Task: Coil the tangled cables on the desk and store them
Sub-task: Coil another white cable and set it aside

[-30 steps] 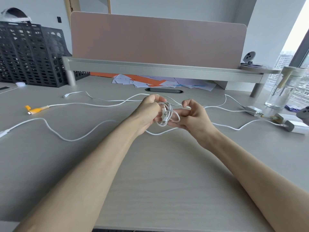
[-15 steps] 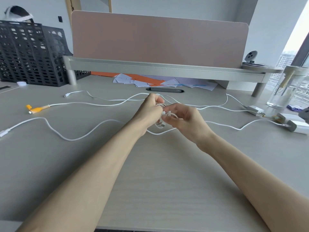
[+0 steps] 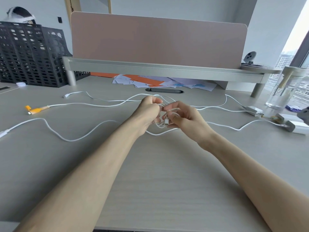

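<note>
A small bundle of coiled white cable [image 3: 163, 122] hangs between my two hands above the middle of the desk. My left hand [image 3: 147, 113] grips the bundle's left side with curled fingers. My right hand [image 3: 185, 118] pinches the strands and a plug on its right side. Loose white cables [image 3: 70, 139] trail from the bundle across the desk to both sides. One cable ends in an orange multi-plug [image 3: 34, 109] at the left. Others run to white adapters [image 3: 299, 128] at the right.
A grey monitor shelf [image 3: 158, 69] with a pink partition spans the back, with papers [image 3: 150, 81] beneath it. Black mesh organisers [image 3: 31, 56] stand at the back left. A clear glass bottle [image 3: 282, 91] stands at the right edge.
My right hand closed in on the coil and then shifted its pinch lower on the strands. The bundle has tightened between my hands.
</note>
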